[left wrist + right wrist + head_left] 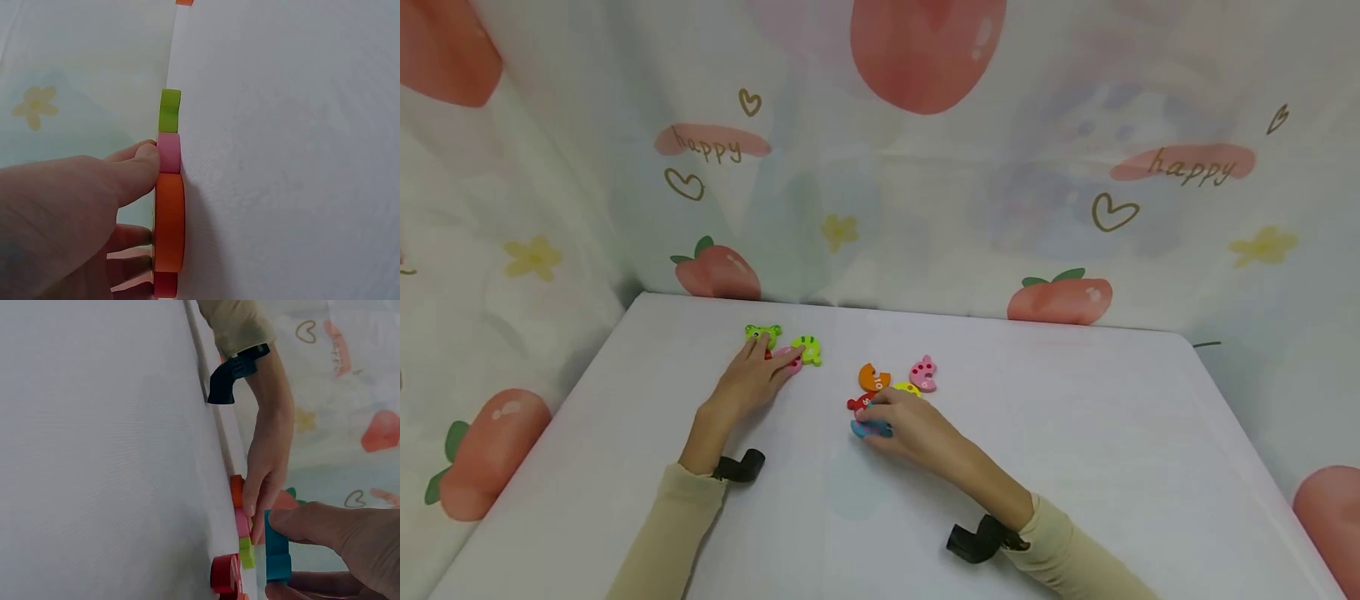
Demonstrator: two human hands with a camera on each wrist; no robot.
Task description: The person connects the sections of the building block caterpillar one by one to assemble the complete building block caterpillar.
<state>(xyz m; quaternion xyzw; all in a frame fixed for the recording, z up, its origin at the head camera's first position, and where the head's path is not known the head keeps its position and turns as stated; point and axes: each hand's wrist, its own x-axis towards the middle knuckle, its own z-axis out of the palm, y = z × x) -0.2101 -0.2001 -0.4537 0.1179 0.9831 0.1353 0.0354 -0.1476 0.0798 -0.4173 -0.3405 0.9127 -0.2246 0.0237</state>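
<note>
My left hand (747,382) lies over a small cluster of toy pieces at the back left, fingertips on them. Around it are a green animal-faced piece (764,332), a striped green piece (809,350) and a pink piece (169,153), which the thumb touches. An orange piece (169,222) shows its thick edge under the other fingers. With thumb and fingers, my right hand (917,431) pinches a blue toy piece (277,547). Close by it lie a red piece (857,406) and a yellow piece (908,388), partly hidden by the hand.
An orange numbered piece (872,378) and a pink dotted piece (924,374) lie just beyond the right hand. The white table (1075,433) ends at a printed curtain (925,208). Each wrist carries a black camera mount (976,542).
</note>
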